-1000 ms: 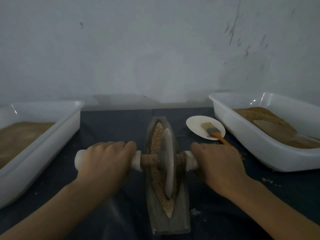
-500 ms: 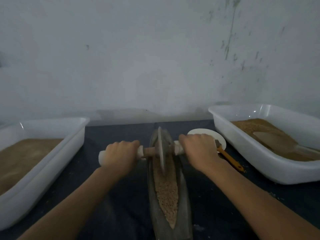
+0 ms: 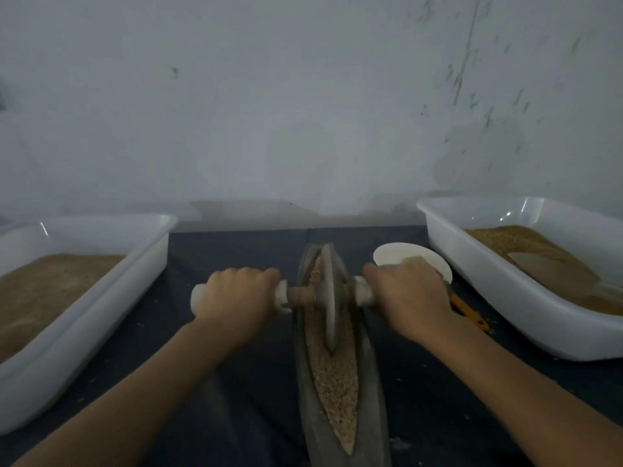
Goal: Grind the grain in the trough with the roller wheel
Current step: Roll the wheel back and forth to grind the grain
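Curling round the white handles, the left hand (image 3: 236,299) and right hand (image 3: 409,298) each hold the roller wheel (image 3: 328,298) in a full grip. It stands upright in the grain (image 3: 337,382) toward the far end of the trough (image 3: 371,382), mid-surface. White tubs (image 3: 505,291) flank the surface's (image 3: 236,399) side edges.

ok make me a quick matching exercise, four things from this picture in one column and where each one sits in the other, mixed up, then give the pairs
Things:
1. roller wheel
2. small white dish
3. left tub
4. scoop

Places:
A. at the far left of the table, holding brown meal
B. lying in the right tub
C. standing in the trough on the grain, its axle held by both hands
D. between the trough and the right tub

Pairs: 1-C, 2-D, 3-A, 4-B
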`<state>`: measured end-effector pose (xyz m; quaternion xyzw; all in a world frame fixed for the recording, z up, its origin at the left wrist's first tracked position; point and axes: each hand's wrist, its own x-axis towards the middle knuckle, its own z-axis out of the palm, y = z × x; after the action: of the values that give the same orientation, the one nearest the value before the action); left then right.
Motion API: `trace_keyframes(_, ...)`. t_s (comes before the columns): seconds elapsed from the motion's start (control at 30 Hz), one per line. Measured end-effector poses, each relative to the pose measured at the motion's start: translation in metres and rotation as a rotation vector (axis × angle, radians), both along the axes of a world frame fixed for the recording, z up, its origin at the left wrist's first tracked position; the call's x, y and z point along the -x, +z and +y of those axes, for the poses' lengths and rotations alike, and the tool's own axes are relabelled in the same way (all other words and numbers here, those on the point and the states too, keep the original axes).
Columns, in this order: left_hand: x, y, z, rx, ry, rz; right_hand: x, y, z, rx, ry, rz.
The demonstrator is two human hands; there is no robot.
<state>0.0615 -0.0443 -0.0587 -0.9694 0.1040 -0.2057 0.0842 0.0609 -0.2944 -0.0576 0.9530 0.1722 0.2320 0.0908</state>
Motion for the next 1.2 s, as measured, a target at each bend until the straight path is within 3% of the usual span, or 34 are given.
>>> trace_keyframes(0.2, -0.032, -0.001, -0.003, 0.051, 0.048, -0.008, -0.029, 0.003, 0.012, 0.031, -0.073, -0.089)
trace_keyframes(0.57, 0.072, -0.009, 0.015, 0.037, -0.046, 0.116, 0.073, 0.005, -0.001, 0.039, 0.107, -0.120)
trace_keyframes(0.83, 0.002, -0.016, 0.006, 0.058, 0.023, -0.042, -0.004, 0.007, 0.007, 0.088, 0.018, -0.074)
trace_keyframes(1.0, -0.025, -0.018, 0.007, 0.190, 0.016, 0.057, -0.027, 0.015, 0.024, 0.134, 0.013, -0.138)
trace_keyframes(1.2, 0.036, 0.001, 0.004, 0.012, -0.079, 0.003, 0.035, 0.002, 0.000, -0.029, 0.031, 0.062)
